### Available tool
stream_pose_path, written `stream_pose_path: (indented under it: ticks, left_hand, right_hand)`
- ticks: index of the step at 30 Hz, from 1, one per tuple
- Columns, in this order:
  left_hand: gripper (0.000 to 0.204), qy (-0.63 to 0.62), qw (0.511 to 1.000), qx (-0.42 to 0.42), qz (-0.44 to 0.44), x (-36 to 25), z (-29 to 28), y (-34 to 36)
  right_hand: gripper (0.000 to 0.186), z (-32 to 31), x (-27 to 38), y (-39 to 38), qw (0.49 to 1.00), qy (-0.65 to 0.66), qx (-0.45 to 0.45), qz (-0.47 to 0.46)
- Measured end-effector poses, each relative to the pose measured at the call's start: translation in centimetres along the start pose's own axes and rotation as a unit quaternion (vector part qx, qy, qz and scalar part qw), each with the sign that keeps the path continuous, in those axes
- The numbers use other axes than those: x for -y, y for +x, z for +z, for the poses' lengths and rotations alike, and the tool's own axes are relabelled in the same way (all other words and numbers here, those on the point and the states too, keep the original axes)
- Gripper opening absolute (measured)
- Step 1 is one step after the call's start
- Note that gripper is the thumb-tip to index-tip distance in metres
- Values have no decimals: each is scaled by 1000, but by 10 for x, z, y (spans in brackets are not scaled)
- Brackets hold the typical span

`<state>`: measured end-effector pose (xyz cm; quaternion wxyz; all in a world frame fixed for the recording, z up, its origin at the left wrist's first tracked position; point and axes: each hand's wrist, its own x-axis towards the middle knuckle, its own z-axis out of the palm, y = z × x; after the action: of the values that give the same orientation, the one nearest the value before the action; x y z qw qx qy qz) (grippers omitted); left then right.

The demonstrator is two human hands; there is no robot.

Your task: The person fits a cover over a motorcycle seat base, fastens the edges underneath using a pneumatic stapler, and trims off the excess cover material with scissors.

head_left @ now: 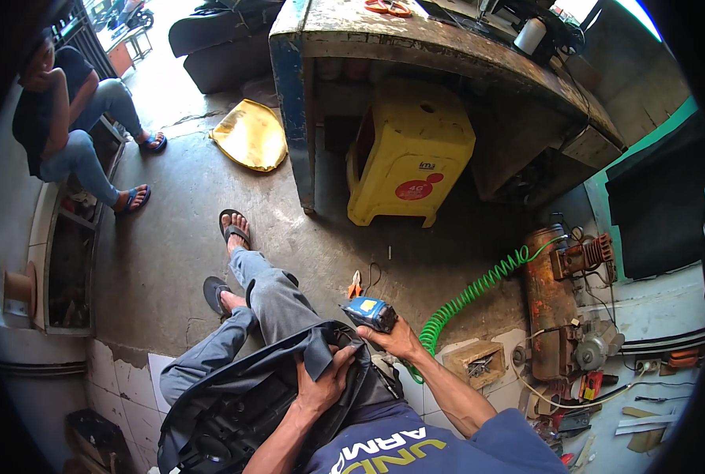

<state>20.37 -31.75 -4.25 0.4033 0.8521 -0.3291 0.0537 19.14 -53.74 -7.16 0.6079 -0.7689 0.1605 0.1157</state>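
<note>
A black motorcycle seat (225,419) lies upside down across my lap, its ribbed plastic underside facing up. My left hand (322,385) is closed on the loose edge of its black cover (318,355), with the fingers pressing the folded material near the rim. My right hand (397,340) grips a blue and black air staple gun (371,314) just beyond the seat's right end. The staple gun's nose points away to the left, apart from the cover. From near my right wrist, a green coiled air hose (475,292) stretches to the compressor.
The rusty compressor (546,308) stands right, behind a wooden box (476,363) of small metal pieces. Orange-handled pliers (355,284) lie ahead on the floor. A yellow stool (416,150) sits under the workbench (368,39). A yellow cover (250,136) lies beyond. Another person (76,118) sits left.
</note>
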Motion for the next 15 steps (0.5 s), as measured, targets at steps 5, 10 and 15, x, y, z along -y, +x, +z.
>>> stream_pose_path:
  ticks: [5,10,15]
  left_hand:
    - [42,-55,997,48,-28,-3,2,9]
    - [49,-6,993,104,-49,3,-1,6]
    - [42,10,991,109,-81,15,-2,0]
  right_hand:
    - [59,35,-27,15,968,8,-230,100]
    - [64,69,-25,63,961,5,-218,172]
    - [65,77,3,50,963,20,-206,171]
